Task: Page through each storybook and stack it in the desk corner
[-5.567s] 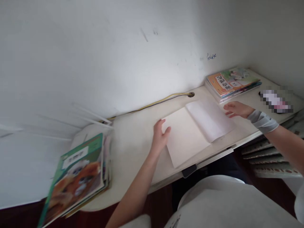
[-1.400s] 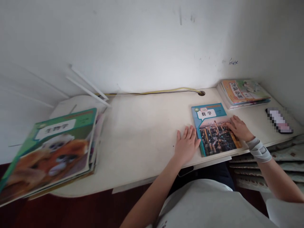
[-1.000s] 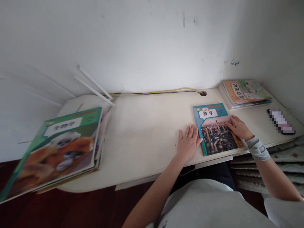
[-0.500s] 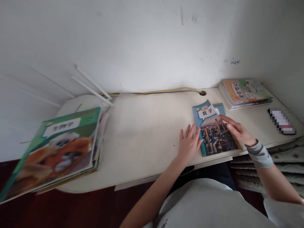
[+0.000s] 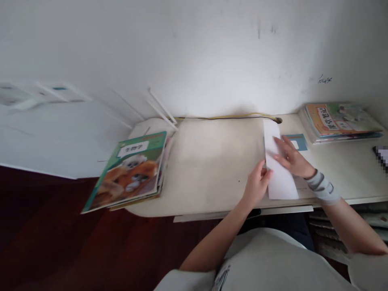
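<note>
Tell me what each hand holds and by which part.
The book, its cover turned up white: the left hand pinches the cover's lower left edge, the right hand presses flat on its middle.

The book (image 5: 296,141) is mostly hidden by its white page (image 5: 280,178); a blurred object (image 5: 382,155) is cut off at the right edge.

The thin paperback textbook with a teal-blue cover (image 5: 281,186) lies at 3 o'clock in the view, near the front edge of the cream desk (image 5: 212,161). It is open: its lifted front leaf shows plain white and runs from 12 to 6 o'clock. One teal corner shows at its 1 o'clock.
</note>
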The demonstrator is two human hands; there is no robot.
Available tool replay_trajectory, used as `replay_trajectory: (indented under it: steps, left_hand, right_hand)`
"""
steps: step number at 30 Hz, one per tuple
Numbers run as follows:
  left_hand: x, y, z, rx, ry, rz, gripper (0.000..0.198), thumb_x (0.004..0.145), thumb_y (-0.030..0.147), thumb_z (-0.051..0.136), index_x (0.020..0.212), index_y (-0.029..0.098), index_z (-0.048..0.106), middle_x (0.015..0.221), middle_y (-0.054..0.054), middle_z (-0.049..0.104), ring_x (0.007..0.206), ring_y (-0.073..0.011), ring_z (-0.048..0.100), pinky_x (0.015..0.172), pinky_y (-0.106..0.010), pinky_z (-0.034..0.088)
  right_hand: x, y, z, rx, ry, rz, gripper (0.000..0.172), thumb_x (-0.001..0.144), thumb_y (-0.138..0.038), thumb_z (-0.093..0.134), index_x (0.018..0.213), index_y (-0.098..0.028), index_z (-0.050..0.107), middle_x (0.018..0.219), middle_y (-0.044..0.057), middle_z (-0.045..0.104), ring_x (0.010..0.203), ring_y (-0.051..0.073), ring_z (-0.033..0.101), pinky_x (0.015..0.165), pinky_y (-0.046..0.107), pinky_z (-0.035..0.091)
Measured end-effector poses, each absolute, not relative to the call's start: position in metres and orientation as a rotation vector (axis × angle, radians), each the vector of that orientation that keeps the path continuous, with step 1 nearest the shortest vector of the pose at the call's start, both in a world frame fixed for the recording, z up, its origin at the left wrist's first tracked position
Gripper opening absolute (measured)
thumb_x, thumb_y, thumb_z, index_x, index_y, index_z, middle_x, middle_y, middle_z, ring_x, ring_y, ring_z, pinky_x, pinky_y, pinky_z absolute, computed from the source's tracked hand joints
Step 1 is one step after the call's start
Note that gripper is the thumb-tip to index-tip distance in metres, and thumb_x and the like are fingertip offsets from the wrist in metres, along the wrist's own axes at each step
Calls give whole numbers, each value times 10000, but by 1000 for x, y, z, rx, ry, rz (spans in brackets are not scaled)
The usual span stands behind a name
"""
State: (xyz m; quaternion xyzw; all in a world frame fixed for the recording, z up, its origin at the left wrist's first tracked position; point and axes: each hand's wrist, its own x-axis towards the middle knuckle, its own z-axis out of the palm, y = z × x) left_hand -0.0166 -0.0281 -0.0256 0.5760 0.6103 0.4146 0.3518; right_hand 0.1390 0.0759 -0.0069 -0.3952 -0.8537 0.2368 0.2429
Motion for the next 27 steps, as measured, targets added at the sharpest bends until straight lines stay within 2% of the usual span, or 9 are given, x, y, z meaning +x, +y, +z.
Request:
replay_trajectory:
  steps: [1, 3, 5, 6, 8, 11, 16, 24, 27]
  left_hand:
    - [-24, -32, -26, 1610, 1711, 1022, 468, 883, 383, 445, 1286, 146, 425, 1109, -126, 622, 1028, -233, 582, 851, -370, 467]
    - [-41, -40, -29, 1839, 2007, 831, 590, 865, 357, 490, 1390, 157, 308, 1408, -181, 413, 1319, -310, 349, 1038, -492, 316]
    - [-58, -45, -33, 1918, 2253, 568, 667, 857, 374, 504, 1424, 131, 251, 1505, -209, 225, 1395, -370, 144, 1077, -575, 192]
    - [-66, -47, -37, 1900, 2321, 461, 703, 856, 391, 502, 1434, 105, 221, 1511, -230, 185, 1396, -386, 114, 1076, -589, 179]
    - [-79, -49, -45, 1851, 2348, 346, 762, 859, 422, 484, 1437, 41, 167, 1495, -269, 190, 1391, -383, 142, 1082, -567, 193]
    - [-90, -51, -56, 1858, 2279, 383, 742, 881, 403, 439, 1429, 0, 142, 1468, -266, 270, 1387, -316, 217, 1111, -487, 198]
    - [-92, -52, -60, 1824, 2199, 594, 680, 895, 305, 401, 1445, 36, 106, 1460, -222, 325, 1358, -247, 312, 1104, -424, 261]
    - [-93, -53, -54, 1617, 2161, 716, 696, 876, 246, 409, 1473, 126, 73, 1467, -171, 340, 1279, -265, 437, 981, -410, 420]
    - [-96, -53, -57, 1522, 2126, 813, 686, 883, 224, 386, 1477, 153, 52, 1417, -161, 425, 1220, -248, 506, 938, -397, 452]
  right_hand:
    - [128, 85, -9, -1096, -2393, 597, 727, 851, -579, 443, 1436, -168, 310, 1524, 154, 195, 1409, 296, 126, 1081, 491, 286]
    - [105, 99, -12, -1123, -2523, 494, 793, 800, -596, 519, 1426, -148, 329, 1532, 170, 152, 1406, 346, 87, 1084, 524, 253]
    - [86, 103, -16, -1169, -2656, 404, 815, 752, -579, 595, 1410, -158, 362, 1534, 181, 132, 1392, 404, 73, 1055, 561, 269]
    - [79, 102, -17, -1197, -2717, 361, 807, 738, -562, 621, 1400, -171, 378, 1535, 182, 127, 1384, 427, 79, 1030, 572, 295]
    - [70, 97, -16, -1250, -2815, 279, 756, 736, -528, 639, 1371, -187, 412, 1535, 184, 127, 1373, 448, 105, 977, 572, 355]
    - [66, 91, -14, -1286, -2885, 184, 646, 760, -498, 623, 1296, -166, 480, 1525, 201, 155, 1372, 436, 135, 934, 561, 395]
    - [64, 91, -17, -1264, -2852, 113, 558, 783, -505, 586, 1217, -160, 527, 1519, 197, 185, 1374, 404, 168, 929, 541, 395]
    - [37, 81, -17, -1284, -2856, 124, 506, 850, -465, 507, 1247, -152, 516, 1512, 213, 197, 1378, 387, 174, 978, 614, 289]
    - [33, 76, -16, -1263, -2854, 121, 523, 872, -490, 453, 1287, -174, 494, 1514, 199, 200, 1376, 390, 181, 974, 648, 267]
